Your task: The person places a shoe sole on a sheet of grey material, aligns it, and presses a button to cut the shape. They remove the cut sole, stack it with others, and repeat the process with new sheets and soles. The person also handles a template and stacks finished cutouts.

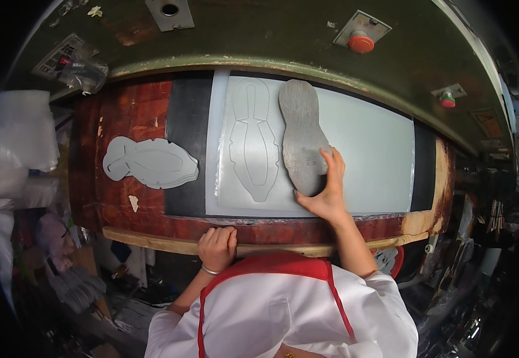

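Observation:
My right hand (pixel 329 194) grips the lower end of a grey, sole-shaped cutting die (pixel 302 128), thumb at its bottom and fingers along its right edge. The die lies on a pale grey sheet (pixel 369 155). Just left of it, a cut sole-shaped outline (pixel 251 143) shows in the sheet, with narrower lines inside. My left hand (pixel 217 248) is closed in a loose fist on the table's near edge, with nothing seen in it. Further left, a small stack of grey cut sole pieces (pixel 152 162) lies partly on a black board (pixel 186 131).
The worn red table top (pixel 134 107) ends in a wooden strip (pixel 152 240) at the front. Across the back runs a green machine beam (pixel 259 36) with a red push button (pixel 361 43) and a smaller one (pixel 447 100). Clear plastic sheeting (pixel 18 131) hangs at the left.

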### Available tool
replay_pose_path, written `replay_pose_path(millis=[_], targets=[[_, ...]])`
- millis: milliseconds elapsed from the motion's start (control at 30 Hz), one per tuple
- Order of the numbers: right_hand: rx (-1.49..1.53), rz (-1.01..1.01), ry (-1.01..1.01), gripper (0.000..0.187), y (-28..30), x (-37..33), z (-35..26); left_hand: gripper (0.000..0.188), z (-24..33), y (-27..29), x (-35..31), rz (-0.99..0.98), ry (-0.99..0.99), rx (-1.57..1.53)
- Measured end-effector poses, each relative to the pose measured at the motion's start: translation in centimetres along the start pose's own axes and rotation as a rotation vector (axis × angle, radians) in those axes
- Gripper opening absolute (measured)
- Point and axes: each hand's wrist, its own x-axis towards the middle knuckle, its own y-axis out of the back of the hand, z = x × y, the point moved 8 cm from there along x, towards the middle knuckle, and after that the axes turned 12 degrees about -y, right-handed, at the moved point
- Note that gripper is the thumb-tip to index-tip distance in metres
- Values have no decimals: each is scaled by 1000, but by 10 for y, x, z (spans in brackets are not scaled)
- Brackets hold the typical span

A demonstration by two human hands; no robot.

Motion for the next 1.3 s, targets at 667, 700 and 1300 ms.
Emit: replay_pose_path(millis=[667,700,1300], targets=[[55,1022,-214,93,221,188,147,7,-95,-39,203,174,190,11],[92,1017,-227,93,216,189,152,7,-103,-43,212,152,213,-2],[40,175,-219,9,68,38,135,14,-107,-51,191,93,255,61]])
